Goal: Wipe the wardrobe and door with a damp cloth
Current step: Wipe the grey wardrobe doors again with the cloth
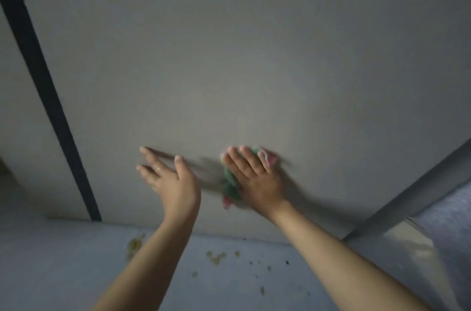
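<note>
Matt smooth panel (pixel 229 56); soft cloth (pixel 230 183)

Home room, plain grey wardrobe panel (pixel 229 56), stained tile floor (pixel 63 259)

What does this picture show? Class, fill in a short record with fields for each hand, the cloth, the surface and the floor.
right hand: flat, fingers straight, pressing the cloth to the panel
left hand: open, holds nothing, beside the panel
cloth: green and pink, bunched under the right hand
panel: plain pale grey, dark strip at its left
floor: grey, yellowish spots near the panel's foot
</note>
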A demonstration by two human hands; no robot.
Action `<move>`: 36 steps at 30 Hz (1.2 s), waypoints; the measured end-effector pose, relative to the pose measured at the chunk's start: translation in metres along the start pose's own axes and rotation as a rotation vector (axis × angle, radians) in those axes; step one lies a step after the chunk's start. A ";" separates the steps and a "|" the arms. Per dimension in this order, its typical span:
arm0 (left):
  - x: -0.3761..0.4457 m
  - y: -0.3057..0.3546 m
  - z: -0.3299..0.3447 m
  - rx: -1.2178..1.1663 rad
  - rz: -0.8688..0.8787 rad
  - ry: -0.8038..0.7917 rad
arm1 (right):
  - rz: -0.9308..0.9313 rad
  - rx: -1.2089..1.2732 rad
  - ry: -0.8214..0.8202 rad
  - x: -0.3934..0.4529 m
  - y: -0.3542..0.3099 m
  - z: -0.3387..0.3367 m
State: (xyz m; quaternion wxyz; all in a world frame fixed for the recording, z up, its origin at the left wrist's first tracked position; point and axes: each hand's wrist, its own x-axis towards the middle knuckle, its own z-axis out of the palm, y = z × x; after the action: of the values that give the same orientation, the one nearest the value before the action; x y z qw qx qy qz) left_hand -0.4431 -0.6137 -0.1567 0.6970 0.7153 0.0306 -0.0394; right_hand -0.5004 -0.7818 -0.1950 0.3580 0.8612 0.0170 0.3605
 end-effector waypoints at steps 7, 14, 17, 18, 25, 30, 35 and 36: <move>0.004 -0.014 -0.025 0.033 0.068 0.002 | -0.460 -0.096 -0.406 -0.031 -0.012 0.007; 0.024 -0.035 -0.051 0.099 -0.034 0.107 | -0.813 -0.327 -0.488 0.033 -0.071 -0.002; 0.033 -0.042 -0.073 0.107 -0.028 0.151 | -0.966 -0.357 -0.643 0.008 -0.065 0.003; 0.035 -0.045 -0.079 0.107 -0.014 0.159 | -1.028 -0.376 -0.594 0.005 -0.067 0.007; 0.042 -0.074 -0.114 0.086 -0.097 0.252 | -1.232 -0.207 -0.397 0.057 -0.157 0.034; 0.044 -0.091 -0.128 0.122 -0.125 0.294 | -1.382 -0.217 -0.417 0.046 -0.166 0.051; 0.034 -0.099 -0.117 0.135 -0.174 0.281 | -1.538 -0.295 -0.565 0.045 -0.143 0.049; 0.030 -0.099 -0.113 0.118 -0.194 0.300 | -1.527 -0.276 -0.541 0.050 -0.145 0.049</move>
State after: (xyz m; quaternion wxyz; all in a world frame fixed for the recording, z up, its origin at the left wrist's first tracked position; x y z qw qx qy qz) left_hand -0.4214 -0.4980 -0.2551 0.6343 0.7466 0.2007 -0.0013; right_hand -0.3992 -0.6895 -0.2794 0.5991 0.6179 0.4668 -0.2034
